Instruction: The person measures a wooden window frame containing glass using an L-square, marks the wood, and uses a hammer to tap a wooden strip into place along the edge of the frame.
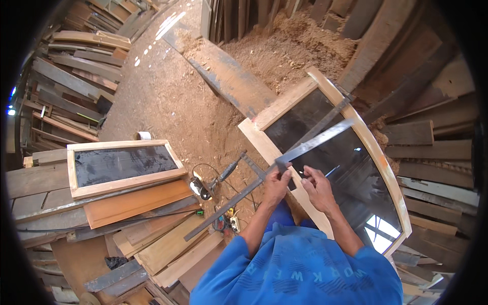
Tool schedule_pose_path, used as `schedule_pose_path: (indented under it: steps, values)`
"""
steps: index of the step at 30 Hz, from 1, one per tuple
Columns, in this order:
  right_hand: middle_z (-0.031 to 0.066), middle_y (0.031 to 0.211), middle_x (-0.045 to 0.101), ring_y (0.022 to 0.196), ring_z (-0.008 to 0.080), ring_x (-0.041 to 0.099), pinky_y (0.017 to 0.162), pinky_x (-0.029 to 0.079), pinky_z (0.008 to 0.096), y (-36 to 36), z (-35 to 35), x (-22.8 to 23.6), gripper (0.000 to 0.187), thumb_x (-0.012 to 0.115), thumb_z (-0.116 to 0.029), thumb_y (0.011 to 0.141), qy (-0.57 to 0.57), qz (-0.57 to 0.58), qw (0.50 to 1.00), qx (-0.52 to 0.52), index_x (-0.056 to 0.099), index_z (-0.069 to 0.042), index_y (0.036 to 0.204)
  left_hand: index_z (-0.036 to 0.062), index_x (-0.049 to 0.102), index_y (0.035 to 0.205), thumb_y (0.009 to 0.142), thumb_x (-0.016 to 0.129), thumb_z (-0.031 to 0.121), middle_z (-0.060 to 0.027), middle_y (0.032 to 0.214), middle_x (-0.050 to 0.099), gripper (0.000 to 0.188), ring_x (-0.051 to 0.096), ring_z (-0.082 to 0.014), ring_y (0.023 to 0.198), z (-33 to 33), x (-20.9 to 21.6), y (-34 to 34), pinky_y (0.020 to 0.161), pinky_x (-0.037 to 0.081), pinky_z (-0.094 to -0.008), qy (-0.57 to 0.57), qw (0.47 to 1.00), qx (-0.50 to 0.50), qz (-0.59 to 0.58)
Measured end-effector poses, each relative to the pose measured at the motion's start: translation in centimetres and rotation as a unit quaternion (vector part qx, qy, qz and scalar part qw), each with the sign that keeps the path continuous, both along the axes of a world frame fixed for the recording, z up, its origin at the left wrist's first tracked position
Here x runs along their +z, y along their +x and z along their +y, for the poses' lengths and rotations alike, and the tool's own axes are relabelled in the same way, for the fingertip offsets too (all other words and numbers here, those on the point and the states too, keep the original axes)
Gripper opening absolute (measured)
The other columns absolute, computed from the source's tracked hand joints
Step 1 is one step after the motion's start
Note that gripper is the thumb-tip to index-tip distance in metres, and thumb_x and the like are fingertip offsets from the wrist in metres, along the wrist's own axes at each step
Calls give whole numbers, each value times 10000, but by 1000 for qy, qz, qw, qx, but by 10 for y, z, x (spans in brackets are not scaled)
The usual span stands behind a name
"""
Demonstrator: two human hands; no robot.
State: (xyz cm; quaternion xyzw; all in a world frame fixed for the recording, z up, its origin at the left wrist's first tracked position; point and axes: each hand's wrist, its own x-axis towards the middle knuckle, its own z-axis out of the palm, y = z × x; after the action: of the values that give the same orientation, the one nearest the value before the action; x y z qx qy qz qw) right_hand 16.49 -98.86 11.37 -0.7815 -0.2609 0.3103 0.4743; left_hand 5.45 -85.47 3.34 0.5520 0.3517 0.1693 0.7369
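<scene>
A light wood frame [259, 140] with dark glass [351, 168] lies before me, its far right side curved. My left hand [277, 186] is closed at the frame's near-left rail and grips the corner of a metal carpenter's square [317, 141], whose blade reaches out over the glass. Just right of it, my right hand [318, 190] is over the rail and glass with fingers curled together; what they hold, if anything, cannot be made out. A long bar clamp [223, 208] crosses the frame, running under the square, with its screw handle [230, 170] to the left of my hands.
On stacked boards at the left lies a smaller wood-framed dark panel [124, 165], with an orange-brown board [142, 203] beside it. A corded power tool [202, 187] sits on the ground. Beyond the frame are a wide plank [229, 76] and sawdust [295, 46]. Timber [427, 150] is piled at the right.
</scene>
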Motion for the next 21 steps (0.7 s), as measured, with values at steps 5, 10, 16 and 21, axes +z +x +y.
schedule_pose_path:
  steps: [5, 10, 16, 21]
  values:
    - [104, 1134, 634, 914, 157, 608, 862, 517, 314, 16, 84, -21, 411, 623, -289, 974, 52, 77, 994, -60, 583, 44, 1213, -10, 663, 1191, 965, 672, 112, -21, 1021, 682, 257, 620, -110, 921, 49, -3, 37, 826, 515, -289, -20, 993, -94, -65]
    - [76, 1056, 690, 925, 133, 619, 835, 512, 302, 32, 104, -24, 455, 504, -371, 1062, 73, 215, 952, -205, 664, 42, 1164, 8, 652, 1182, 923, 667, 15, -80, 1021, 713, 259, 680, -173, 858, 82, 15, 62, 756, 542, -333, 83, 969, -232, 25]
    - [81, 849, 714, 704, 164, 624, 675, 516, 320, 50, 54, -11, 345, 517, -269, 1035, 81, 93, 951, -283, 719, 9, 1058, 40, 610, 1225, 845, 646, -67, -189, 978, 630, 396, 645, -386, 911, 51, 33, 109, 761, 520, -436, 338, 875, -313, -152]
    - [181, 791, 663, 769, 409, 621, 734, 511, 482, 49, -19, 3, 250, 535, -221, 955, -15, -188, 947, -260, 648, -52, 810, 58, 624, 1119, 883, 569, -73, -145, 895, 620, 275, 636, -339, 800, 0, 43, 120, 704, 508, -407, 383, 808, -420, -151]
